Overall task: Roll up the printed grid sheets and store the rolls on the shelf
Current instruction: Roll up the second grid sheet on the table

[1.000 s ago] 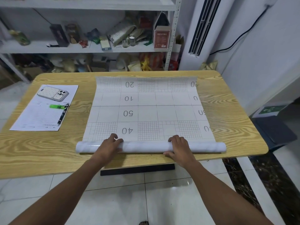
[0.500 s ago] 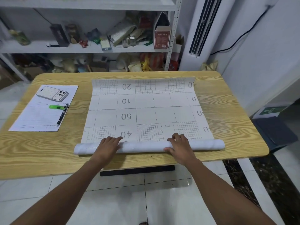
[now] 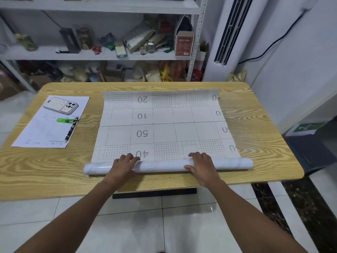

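As both our forearms stretch forward and draw slightly together over the near edge of the desk (image 3: pixel 264 143), we lay each hand palm-down on the roll (image 3: pixel 164 165). Our left hand (image 3: pixel 124 165) curls its fingers over the top of the roll, with the fingertips touching the flat grid sheet (image 3: pixel 164 125) just beyond, beside the printed 40. Our right hand (image 3: pixel 202 165) grips the roll the same way, fingers bent over its far side and the thumb lying along its near side. The roll lies across the desk under both palms and sticks out past each hand. The unrolled part of the sheet spreads away from our fingertips. Well to the left of our left hand lie a paper form (image 3: pixel 45 128), a pen (image 3: pixel 71 130) and a green marker (image 3: pixel 63 120). Far ahead of both hands stands the shelf (image 3: pixel 91 55).
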`<action>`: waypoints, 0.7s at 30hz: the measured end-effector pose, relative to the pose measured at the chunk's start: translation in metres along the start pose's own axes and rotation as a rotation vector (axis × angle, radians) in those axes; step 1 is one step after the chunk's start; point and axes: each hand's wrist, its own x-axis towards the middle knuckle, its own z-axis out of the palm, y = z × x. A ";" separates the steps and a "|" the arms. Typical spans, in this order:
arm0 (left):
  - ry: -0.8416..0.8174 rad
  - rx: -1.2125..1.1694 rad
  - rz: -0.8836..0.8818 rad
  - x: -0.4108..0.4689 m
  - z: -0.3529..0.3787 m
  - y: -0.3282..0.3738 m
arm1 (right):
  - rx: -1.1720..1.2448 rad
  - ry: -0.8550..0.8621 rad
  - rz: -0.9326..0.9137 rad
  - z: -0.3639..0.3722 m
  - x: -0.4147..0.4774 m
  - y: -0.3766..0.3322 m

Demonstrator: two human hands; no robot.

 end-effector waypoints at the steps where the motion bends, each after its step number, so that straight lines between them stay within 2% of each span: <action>1: 0.004 -0.005 -0.007 0.000 0.001 0.000 | 0.020 0.008 0.003 -0.001 0.000 0.000; 5: -0.004 -0.039 -0.022 -0.002 -0.002 0.000 | 0.010 0.009 -0.013 -0.001 -0.004 0.002; 12: 0.043 0.120 0.020 -0.006 -0.005 0.000 | -0.070 0.016 -0.058 0.004 -0.003 0.004; 21: 0.082 0.050 0.026 -0.006 -0.005 -0.002 | -0.023 -0.006 -0.048 0.000 -0.001 0.004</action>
